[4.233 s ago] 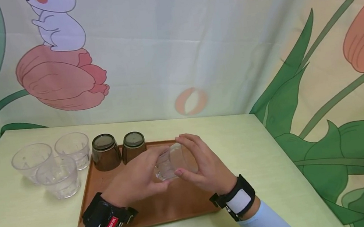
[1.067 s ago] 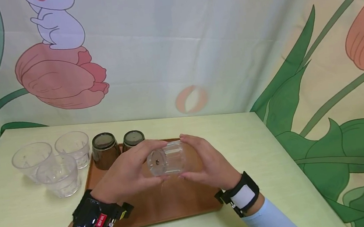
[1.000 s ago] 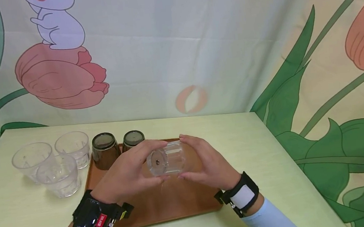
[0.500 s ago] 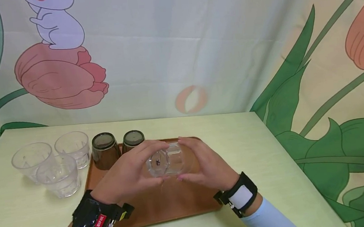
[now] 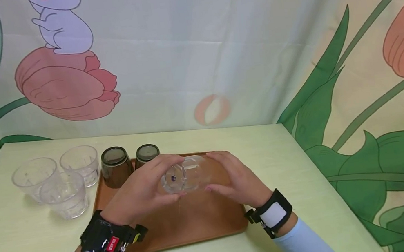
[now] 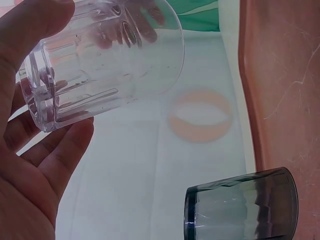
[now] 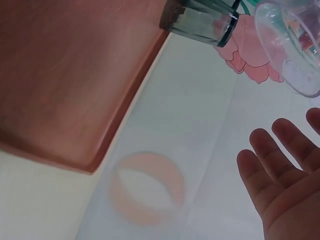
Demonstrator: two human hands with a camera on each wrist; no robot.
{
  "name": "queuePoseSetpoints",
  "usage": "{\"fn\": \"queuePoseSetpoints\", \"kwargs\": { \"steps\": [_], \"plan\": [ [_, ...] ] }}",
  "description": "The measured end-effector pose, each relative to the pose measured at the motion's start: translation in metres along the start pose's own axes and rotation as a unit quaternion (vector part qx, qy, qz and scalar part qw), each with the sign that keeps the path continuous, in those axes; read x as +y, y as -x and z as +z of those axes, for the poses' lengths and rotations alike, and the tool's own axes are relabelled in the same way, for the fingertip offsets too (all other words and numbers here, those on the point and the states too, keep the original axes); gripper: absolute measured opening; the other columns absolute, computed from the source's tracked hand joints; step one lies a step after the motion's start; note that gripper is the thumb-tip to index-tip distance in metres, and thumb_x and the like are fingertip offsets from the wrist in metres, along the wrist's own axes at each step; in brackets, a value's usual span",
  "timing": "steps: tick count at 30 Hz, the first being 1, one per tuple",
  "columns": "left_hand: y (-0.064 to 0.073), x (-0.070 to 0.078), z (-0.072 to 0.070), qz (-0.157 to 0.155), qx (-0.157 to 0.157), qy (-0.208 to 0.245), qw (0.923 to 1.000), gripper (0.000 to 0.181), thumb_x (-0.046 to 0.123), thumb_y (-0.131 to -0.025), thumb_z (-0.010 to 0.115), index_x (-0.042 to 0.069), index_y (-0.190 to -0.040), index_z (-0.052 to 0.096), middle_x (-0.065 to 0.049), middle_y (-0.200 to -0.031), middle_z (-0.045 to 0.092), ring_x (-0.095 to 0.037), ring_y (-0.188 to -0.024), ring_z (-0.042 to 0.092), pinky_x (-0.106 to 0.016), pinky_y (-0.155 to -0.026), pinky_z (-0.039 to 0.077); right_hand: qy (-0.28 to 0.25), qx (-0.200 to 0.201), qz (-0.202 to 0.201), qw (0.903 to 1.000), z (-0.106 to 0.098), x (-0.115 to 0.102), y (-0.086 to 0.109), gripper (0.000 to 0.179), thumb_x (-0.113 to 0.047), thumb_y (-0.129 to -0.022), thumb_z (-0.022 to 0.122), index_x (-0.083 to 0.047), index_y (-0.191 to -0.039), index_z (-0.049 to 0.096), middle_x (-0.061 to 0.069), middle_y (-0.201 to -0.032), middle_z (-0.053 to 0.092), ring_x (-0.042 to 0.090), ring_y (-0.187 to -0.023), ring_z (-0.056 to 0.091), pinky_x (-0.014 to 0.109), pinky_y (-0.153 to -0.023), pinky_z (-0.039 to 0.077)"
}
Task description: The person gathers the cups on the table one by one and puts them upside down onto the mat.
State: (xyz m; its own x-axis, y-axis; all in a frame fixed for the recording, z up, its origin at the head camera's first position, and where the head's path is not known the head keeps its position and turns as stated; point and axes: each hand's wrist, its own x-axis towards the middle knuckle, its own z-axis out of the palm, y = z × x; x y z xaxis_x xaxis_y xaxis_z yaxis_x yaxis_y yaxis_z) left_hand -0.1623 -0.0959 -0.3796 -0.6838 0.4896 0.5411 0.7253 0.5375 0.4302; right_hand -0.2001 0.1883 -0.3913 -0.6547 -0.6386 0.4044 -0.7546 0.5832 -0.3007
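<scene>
My left hand grips a clear plastic tumbler near its base, thumb on one side and fingers on the other. The tumbler lies on its side in the air over the brown tray, base to the left and mouth to the right. In the left wrist view its see-through wall has moulded facets near the base. Just past the mouth, my right hand is held with fingers spread. The right wrist view shows those fingers apart from the tumbler's rim.
Two smoky grey tumblers, one at the tray's back left corner and another beside it, stand upside down. Left of the tray, three clear tumblers stand upright on the pale table. A printed cloth hangs behind.
My right hand has come off the tumbler and moved slightly right. The left hand keeps its grip. Since the earliest frame, the tumbler has turned so its base shows more toward the head camera.
</scene>
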Motion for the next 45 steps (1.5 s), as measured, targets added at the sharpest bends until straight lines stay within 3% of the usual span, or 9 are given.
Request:
{"fn": "queuePoseSetpoints", "kwargs": {
  "steps": [10, 21, 29, 38, 45],
  "plan": [
    [0.0, -0.001, 0.0, -0.015, -0.005, -0.007, 0.9998, 0.073, 0.032, -0.077, 0.086, 0.02, -0.14, 0.052, 0.007, -0.128, 0.057, -0.008, -0.107, 0.058, -0.03, -0.086, 0.057, 0.008, -0.01, 0.046, 0.9989, 0.009, 0.023, 0.007, 0.073, -0.05, -0.091, 0.068, -0.011, -0.147, 0.044, 0.008, -0.144, 0.051, 0.025, -0.132, 0.05, 0.047, -0.109, 0.046],
    [-0.002, -0.002, 0.004, -0.008, -0.004, -0.009, 0.9999, 0.073, 0.03, -0.074, 0.088, 0.016, -0.137, 0.054, 0.004, -0.126, 0.06, -0.009, -0.106, 0.06, -0.032, -0.089, 0.056, 0.02, -0.019, 0.078, 0.9965, 0.012, 0.036, 0.011, 0.065, -0.04, -0.093, 0.07, -0.01, -0.146, 0.046, 0.009, -0.14, 0.054, 0.025, -0.131, 0.051, 0.045, -0.11, 0.045],
    [-0.002, -0.001, 0.003, -0.005, -0.001, -0.012, 0.9999, 0.072, 0.031, -0.074, 0.088, 0.015, -0.137, 0.055, 0.003, -0.124, 0.061, -0.01, -0.105, 0.06, -0.032, -0.089, 0.056, 0.03, -0.029, 0.082, 0.9957, 0.018, 0.049, 0.018, 0.054, -0.029, -0.094, 0.07, -0.008, -0.141, 0.054, 0.012, -0.118, 0.062, 0.023, -0.106, 0.058, 0.039, -0.092, 0.053],
    [-0.001, -0.002, 0.003, -0.014, -0.01, -0.016, 0.9997, 0.073, 0.032, -0.074, 0.088, 0.016, -0.138, 0.054, 0.003, -0.126, 0.06, -0.01, -0.106, 0.06, -0.033, -0.09, 0.056, 0.047, -0.1, 0.155, 0.9818, 0.033, 0.061, 0.026, 0.062, -0.029, -0.087, 0.078, -0.009, -0.141, 0.054, 0.007, -0.105, 0.06, 0.019, -0.091, 0.054, 0.033, -0.079, 0.049],
    [-0.002, -0.001, 0.003, -0.013, -0.01, -0.016, 0.9997, 0.073, 0.033, -0.074, 0.088, 0.016, -0.137, 0.055, 0.004, -0.126, 0.06, -0.009, -0.108, 0.06, -0.033, -0.091, 0.056, 0.084, -0.136, 0.166, 0.973, 0.036, 0.066, 0.034, 0.059, -0.028, -0.085, 0.079, -0.011, -0.137, 0.059, 0.002, -0.097, 0.057, 0.013, -0.082, 0.05, 0.03, -0.073, 0.047]
  ]
}}
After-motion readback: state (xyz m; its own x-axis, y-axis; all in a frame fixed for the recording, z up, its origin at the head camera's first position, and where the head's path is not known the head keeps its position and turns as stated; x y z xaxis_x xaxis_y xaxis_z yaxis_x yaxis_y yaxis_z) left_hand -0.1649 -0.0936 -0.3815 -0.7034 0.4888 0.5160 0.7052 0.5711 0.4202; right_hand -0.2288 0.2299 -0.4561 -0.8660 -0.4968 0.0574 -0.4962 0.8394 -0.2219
